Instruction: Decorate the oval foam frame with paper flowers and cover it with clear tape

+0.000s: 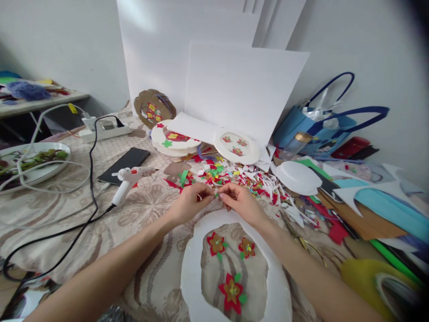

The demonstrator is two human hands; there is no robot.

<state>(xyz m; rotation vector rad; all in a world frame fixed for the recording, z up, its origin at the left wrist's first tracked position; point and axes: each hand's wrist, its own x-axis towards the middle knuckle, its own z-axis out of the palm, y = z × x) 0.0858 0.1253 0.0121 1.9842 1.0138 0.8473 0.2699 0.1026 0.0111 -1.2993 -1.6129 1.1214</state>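
My left hand [192, 202] and my right hand [239, 201] meet fingertip to fingertip above the far edge of a white scalloped frame [193, 268]. Between them they pinch a tiny green piece [216, 195]. Both hands are closed. The frame lies on the patterned cloth, with a see-through middle that bears three red flowers with brown centres and green leaves: one upper left [216, 243], one upper right [247, 247] and a larger one below [232, 291]. Just beyond my hands are heaped paper scraps [244, 175] in red, green and white.
A white glue gun [125, 184] and black phone [124, 165] lie to the left, with cables and a plate of grapes [53, 150]. Decorated frames [237, 145] stand behind the scraps. Scissors [303, 241], coloured paper [389, 203], yellow tape [360, 273] and a blue bag [298, 123] are right.
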